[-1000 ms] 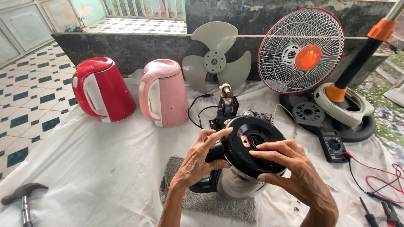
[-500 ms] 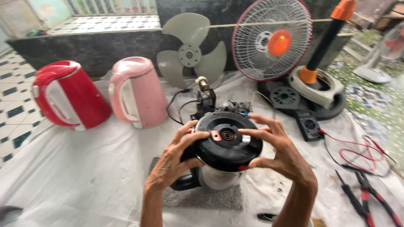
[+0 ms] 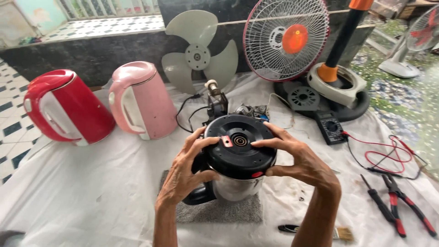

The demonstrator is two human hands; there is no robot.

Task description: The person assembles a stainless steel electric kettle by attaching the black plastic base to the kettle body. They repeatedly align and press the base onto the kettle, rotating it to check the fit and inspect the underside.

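Kettle [image 3: 238,160] stood upside down on a grey mat [image 3: 215,208] over the white sheet [image 3: 82,201], black base plate [image 3: 238,142] facing up, so the step looked like inspecting or seating the base; next move likely called for steadying the body while working the centre connector. Left hand [image 3: 185,171] wrapped the kettle's left side by the handle, fingers curled closed on it; right hand [image 3: 297,160] gripped the kettle's right rim, thumb underneath, so the kettle sat clamped between both. Pink kettle [image 3: 141,100] stood behind-left of it, pliers [image 3: 402,208] well right.
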